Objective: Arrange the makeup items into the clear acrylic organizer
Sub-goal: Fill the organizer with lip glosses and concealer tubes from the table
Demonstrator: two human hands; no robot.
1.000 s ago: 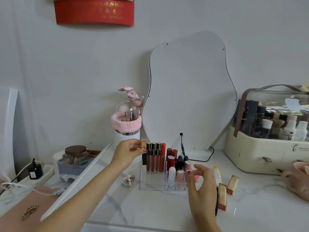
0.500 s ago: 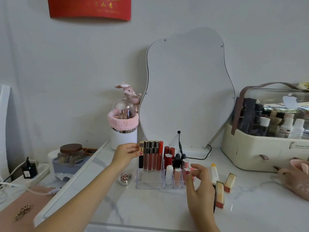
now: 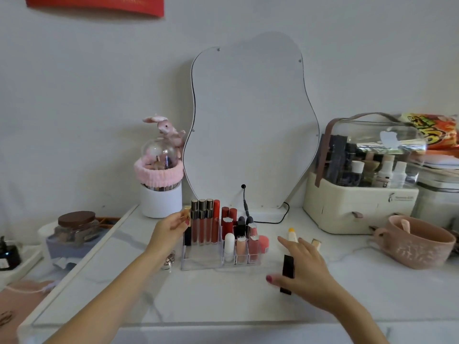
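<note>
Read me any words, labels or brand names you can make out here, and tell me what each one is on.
No text here is clear enough to quote.
Red banner on the wall: pale printed characters, cut off and blurred.
Cream cosmetics case: small dark print on its front, too small to read.
Orange snack bag: large yellow lettering, blurred and partly out of frame.
Bottles inside the case: labels unreadable.

Left hand is raised, fingers pinched together, forearm extended forward. Right hand is lower, palm down, fingers spread, thumb extended leftward.

White marble tabletop — acrylic organizer, wavy mirror, cream case, pink basket, perhaps a lip balm.
</note>
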